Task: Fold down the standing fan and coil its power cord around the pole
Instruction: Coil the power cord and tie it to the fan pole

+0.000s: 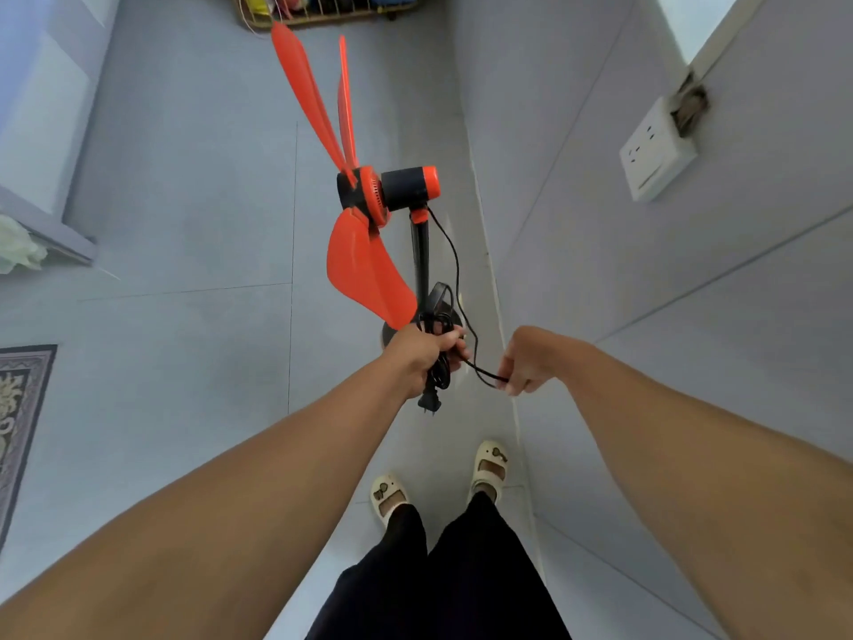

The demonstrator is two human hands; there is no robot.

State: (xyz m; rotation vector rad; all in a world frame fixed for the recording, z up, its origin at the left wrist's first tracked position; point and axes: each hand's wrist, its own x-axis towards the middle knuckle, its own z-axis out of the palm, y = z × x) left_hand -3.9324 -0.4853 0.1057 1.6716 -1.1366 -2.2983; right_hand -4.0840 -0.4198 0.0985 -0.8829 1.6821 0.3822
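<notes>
Cord (454,265), thin and limp, trails from the fan (369,196) at twelve o'clock; left hand (422,355) is clenched on the pole (421,256) and gathered loops, right hand (531,360) at three o'clock pinches the slack; blades look flimsy, so grip the stiff pole.

floor (184,214) pale tile | wall (600,270) — white socket (657,150) | patterned rug (18,408) — left edge
</notes>
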